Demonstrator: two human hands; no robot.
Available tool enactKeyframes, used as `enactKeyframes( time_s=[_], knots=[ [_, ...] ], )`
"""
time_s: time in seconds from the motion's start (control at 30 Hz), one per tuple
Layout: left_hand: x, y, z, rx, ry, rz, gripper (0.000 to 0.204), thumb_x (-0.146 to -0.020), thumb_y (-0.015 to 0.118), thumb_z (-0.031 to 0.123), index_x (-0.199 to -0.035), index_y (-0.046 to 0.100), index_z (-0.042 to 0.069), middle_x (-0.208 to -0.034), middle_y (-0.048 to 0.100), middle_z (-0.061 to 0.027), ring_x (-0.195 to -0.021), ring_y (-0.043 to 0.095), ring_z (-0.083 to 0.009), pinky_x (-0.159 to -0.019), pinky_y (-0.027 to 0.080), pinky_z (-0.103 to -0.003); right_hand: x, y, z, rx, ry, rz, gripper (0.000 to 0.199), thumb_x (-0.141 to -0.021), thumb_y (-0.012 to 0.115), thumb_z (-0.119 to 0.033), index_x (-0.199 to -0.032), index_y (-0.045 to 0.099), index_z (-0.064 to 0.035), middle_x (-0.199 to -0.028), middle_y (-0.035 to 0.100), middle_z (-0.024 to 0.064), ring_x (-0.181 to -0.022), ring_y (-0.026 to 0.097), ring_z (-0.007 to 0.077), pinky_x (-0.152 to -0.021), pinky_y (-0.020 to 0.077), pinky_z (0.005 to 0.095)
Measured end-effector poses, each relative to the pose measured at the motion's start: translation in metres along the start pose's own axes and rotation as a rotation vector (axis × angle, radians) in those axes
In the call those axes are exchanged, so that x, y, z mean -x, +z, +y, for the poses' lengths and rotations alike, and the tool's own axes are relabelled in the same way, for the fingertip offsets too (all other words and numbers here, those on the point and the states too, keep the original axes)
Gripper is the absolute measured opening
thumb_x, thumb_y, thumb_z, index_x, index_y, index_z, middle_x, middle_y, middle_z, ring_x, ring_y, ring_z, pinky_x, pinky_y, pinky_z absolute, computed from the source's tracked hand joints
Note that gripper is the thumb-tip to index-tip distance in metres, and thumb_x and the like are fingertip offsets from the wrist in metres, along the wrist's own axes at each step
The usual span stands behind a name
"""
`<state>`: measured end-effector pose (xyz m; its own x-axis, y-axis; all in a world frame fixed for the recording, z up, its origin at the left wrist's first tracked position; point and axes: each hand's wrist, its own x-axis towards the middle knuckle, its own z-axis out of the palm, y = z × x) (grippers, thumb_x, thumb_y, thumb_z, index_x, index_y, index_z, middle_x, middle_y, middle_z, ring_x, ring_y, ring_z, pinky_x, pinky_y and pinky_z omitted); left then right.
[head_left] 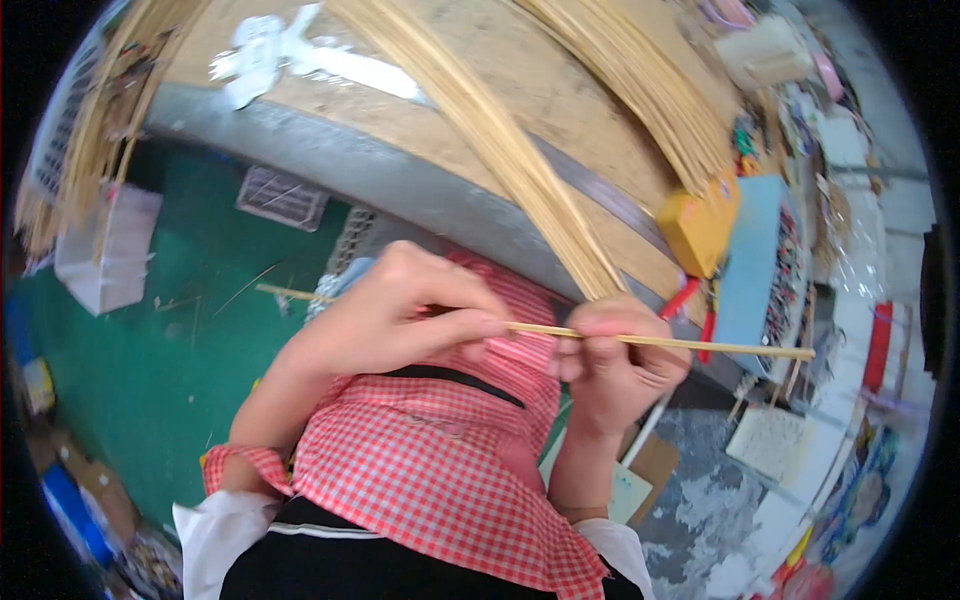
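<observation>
A thin, pale wooden stick (740, 348) runs crosswise in front of my body. My left hand (405, 310) pinches it between thumb and fingers, and one end shows past the wrist on the left. My right hand (625, 350) closes on the same stick farther right, and its other end sticks out beyond the knuckles. Just behind the right hand, a long bundle of similar sticks (480, 130) slants across the wooden table (400, 135), its near end reaching over the edge. Red-handled pliers (690, 305) lie close to that hand.
Another stick bundle (640, 80) lies farther right, its ends by a yellow block (700, 228). Beside it stands a light-blue box (750, 270) of small parts. A white bin (110, 245) with sticks is at left. Clear plastic wrapping (300, 60) rests on the table.
</observation>
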<state>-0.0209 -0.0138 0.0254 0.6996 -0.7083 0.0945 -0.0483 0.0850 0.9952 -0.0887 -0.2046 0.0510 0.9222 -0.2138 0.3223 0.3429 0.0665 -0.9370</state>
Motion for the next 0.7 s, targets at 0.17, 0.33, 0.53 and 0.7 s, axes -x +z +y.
enactKeyframes(
  time_s=[0.17, 0.33, 0.53, 0.7],
  knots=[
    [-0.007, 0.005, 0.003, -0.022, 0.052, 0.053, 0.011, -0.082, 0.064, 0.005, -0.081, 0.069, -0.005, -0.060, 0.061, -0.0084, -0.049, 0.056, -0.0110, -0.045, 0.040, -0.023, -0.023, -0.028, -0.016, 0.226, -0.050, -0.254, 0.016, -0.071, 0.068, 0.006, -0.086, 0.069, 0.0024, -0.084, 0.068, 0.0118, -0.067, 0.063, 0.0182, -0.057, 0.0501, 0.0255],
    [-0.003, -0.001, 0.001, -0.097, 0.041, 0.234, 0.014, -0.081, 0.066, 0.009, -0.077, 0.069, -0.005, -0.057, 0.059, -0.0065, -0.048, 0.052, -0.0092, -0.044, 0.036, -0.022, -0.059, -0.130, -0.046, 0.778, -0.041, 0.216, 0.017, -0.091, 0.053, -0.005, -0.091, 0.068, 0.0016, -0.086, 0.068, 0.0082, -0.072, 0.063, 0.0119, -0.064, 0.0502, 0.0247],
    [0.001, -0.019, -0.009, -0.092, 0.096, 0.303, 0.024, -0.085, 0.065, 0.016, -0.077, 0.067, -0.007, -0.058, 0.057, -0.0055, -0.048, 0.049, -0.0084, -0.044, 0.032, -0.022, -0.069, -0.354, -0.051, 1.741, 0.283, 0.376, 0.023, -0.080, 0.065, -0.016, -0.096, 0.069, 0.0013, -0.088, 0.067, 0.0224, -0.082, 0.066, 0.0340, -0.075, 0.0500, 0.0389],
    [0.002, -0.017, -0.007, -0.132, 0.065, 0.366, 0.021, -0.085, 0.064, 0.012, -0.076, 0.067, -0.006, -0.059, 0.057, -0.0053, -0.049, 0.049, -0.0080, -0.045, 0.033, -0.021, -0.074, -0.371, -0.025, 1.800, 0.403, 0.274, 0.021, -0.078, 0.067, -0.015, -0.092, 0.070, -0.0002, -0.088, 0.066, 0.0225, -0.086, 0.065, 0.0372, -0.077, 0.0496, 0.0420]
  ],
)
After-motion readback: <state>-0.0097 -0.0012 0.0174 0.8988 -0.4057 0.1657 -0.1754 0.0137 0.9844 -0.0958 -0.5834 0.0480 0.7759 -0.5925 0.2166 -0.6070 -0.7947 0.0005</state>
